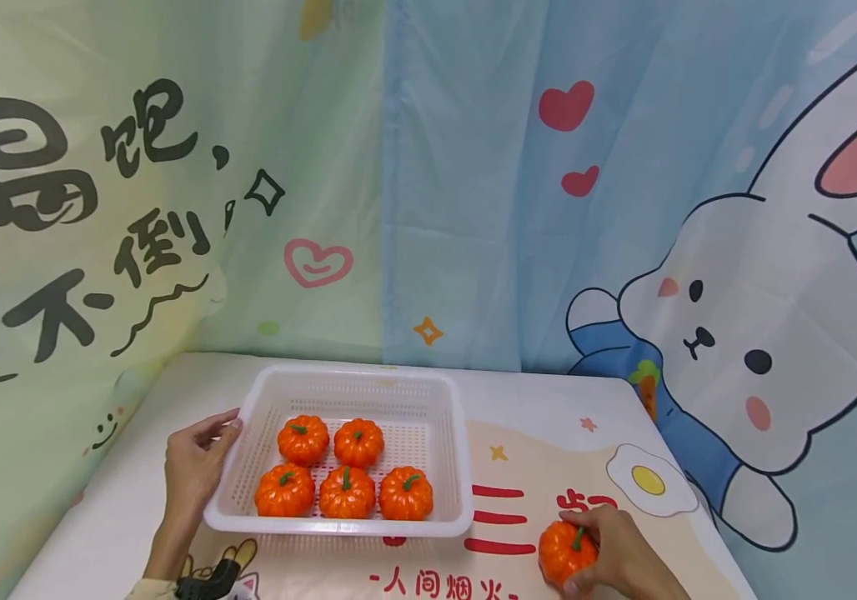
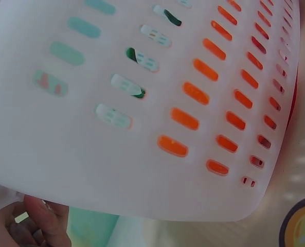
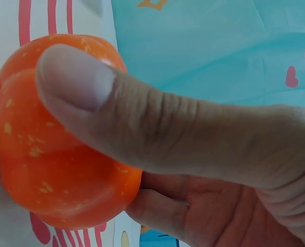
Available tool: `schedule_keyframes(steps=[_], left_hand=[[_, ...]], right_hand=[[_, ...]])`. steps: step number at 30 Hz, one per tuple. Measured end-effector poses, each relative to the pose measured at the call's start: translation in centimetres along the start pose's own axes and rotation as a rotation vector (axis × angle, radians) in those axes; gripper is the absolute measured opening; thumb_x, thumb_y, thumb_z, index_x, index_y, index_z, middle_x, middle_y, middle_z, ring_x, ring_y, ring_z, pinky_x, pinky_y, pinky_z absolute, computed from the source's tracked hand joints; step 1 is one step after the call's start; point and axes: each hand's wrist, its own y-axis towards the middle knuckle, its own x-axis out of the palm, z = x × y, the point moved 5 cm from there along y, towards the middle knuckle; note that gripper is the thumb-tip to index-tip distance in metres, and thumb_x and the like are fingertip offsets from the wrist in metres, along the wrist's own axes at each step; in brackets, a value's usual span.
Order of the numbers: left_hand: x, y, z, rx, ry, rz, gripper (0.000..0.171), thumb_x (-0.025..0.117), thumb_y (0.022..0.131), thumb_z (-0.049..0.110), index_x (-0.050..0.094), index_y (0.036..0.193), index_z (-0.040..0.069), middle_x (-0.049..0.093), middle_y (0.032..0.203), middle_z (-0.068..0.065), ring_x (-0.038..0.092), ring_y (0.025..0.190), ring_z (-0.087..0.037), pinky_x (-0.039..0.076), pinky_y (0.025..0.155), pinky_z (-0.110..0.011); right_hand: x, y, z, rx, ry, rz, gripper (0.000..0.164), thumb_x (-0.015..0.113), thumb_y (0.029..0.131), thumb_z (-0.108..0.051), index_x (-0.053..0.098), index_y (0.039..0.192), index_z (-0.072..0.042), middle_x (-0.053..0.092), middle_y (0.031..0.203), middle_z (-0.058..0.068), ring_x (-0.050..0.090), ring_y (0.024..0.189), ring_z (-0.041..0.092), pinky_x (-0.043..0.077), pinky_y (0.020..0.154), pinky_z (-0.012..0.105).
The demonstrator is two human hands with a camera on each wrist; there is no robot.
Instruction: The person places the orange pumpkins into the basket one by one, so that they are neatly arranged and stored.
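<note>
A white plastic basket (image 1: 338, 526) with slotted walls stands on the table, several small orange pumpkins (image 1: 347, 493) with green stems inside it. At its left rim is my left hand (image 1: 192, 471), thumb and fingers pinching the edge. The left wrist view shows the basket's wall (image 2: 65, 154) close up, orange showing through the slots, with the fingers (image 2: 47, 221) curled at the rim. To the right of the basket, my right hand (image 1: 619, 550) grips another pumpkin (image 1: 559, 554) between thumb and fingers. In the right wrist view the thumb (image 3: 85, 87) lies across this pumpkin (image 3: 54, 180).
The printed tablecloth (image 1: 503, 521) carries red lettering and a fried egg picture (image 1: 649, 481). Behind the table hangs a curtain (image 1: 458, 208) with a cartoon rabbit and hearts. A black band (image 1: 207, 582) is around the left wrist.
</note>
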Motion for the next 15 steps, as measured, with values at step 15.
schedule_keyframes(steps=[15], left_hand=[[-0.1,-0.1,0.2,0.012,0.005,0.005,0.036,0.07,0.108,0.025,0.076,0.135,0.002,0.078,0.117,-0.028,0.064,0.073,-0.013,0.056,0.061,-0.019]], right_hand=[[-1.3,0.0,-2.0,-0.078,0.007,0.028,0.087,0.109,0.058,-0.017,0.075,0.136,-0.001,0.079,0.121,0.009,0.072,0.105,0.016,0.066,0.093,0.043]])
